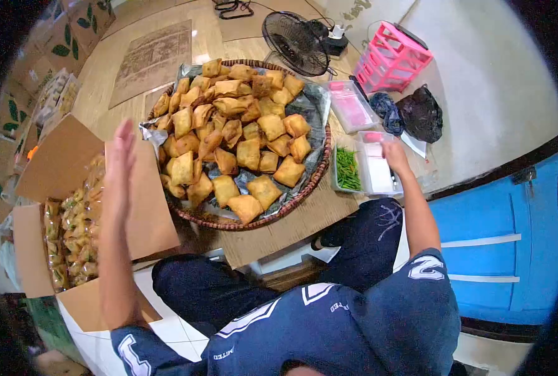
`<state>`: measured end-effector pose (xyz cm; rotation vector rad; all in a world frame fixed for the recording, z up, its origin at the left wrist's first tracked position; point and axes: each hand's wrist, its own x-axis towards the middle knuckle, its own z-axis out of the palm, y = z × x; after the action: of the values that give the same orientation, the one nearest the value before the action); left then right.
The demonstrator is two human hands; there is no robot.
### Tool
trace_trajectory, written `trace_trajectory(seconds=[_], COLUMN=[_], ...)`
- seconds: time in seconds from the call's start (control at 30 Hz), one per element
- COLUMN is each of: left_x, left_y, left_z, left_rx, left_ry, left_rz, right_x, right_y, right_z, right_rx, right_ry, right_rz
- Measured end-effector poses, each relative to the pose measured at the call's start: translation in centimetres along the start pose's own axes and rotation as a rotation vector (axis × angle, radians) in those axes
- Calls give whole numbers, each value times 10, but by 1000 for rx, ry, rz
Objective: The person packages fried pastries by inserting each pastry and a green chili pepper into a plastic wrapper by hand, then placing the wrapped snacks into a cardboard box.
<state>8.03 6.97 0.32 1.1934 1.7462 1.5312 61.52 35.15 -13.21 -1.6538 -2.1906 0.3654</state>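
Many fried pastries [249,154] fill the basket [323,164]. Left hand [123,168] is flat, empty; right hand [394,155] curls over right-side container [364,178], grip unclear.

Beyond the right hand [394,155] is a pink lattice basket [392,57]; nearer that hand lie a crumpled black plastic bag [421,114] and a dark blue bundle [385,113]. A black fan [294,44] stands farther off, to the hand's left, and a blue door [489,250] to its right. Beyond the left hand [123,166] lies flat brown cardboard [152,62].
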Motion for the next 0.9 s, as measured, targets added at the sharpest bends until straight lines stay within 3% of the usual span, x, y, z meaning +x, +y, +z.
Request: trace_trajectory(seconds=[0.07, 0.1, 0.17, 0.23, 0.3, 0.43, 0.5, 0.53, 0.6, 0.7, 0.8, 0.9], left_x=[-10, -14, -25, -37, -49, -60, -57, -54, -51, -52, -54, -53], left_y=[2, -2, -10, -22, -50, -102, -107, -107, -107, -104, -102, -103], left_z=[40, 58, 91, 116, 132, 146, 143, 143, 141, 137, 136, 135], left_rx=[-79, -123, -340, -526, -598, -596, -649, -698, -720, -751, -766, -769], left_ry=[-94, -126, -95, -74, -66, 50, 45, 36, 38, 37, 32, 42], left_rz=[-19, -24, -136, -253, -330, -590, -580, -563, -551, -531, -520, -520], right_x=[2, 3, 7, 9, 10, 13, 17, 18, 19, 22, 19, 25], right_y=[20, 32, 58, 67, 55, 60, 69, 64, 52, 76, 70, 86], right_z=[13, 18, 32, 42, 38, 40, 46, 44, 40, 54, 52, 55], right_rx=[-167, -161, -203, -237, -277, -429, -278, -276, -301, -352, -186, -254], right_ry=[-207, -207, -261, -323, -542, -513, -319, -319, -498, -403, -392, -481], right_rz=[17, 18, -334, -307, -70, -246, -391, -389, -147, -316, -172, -242])
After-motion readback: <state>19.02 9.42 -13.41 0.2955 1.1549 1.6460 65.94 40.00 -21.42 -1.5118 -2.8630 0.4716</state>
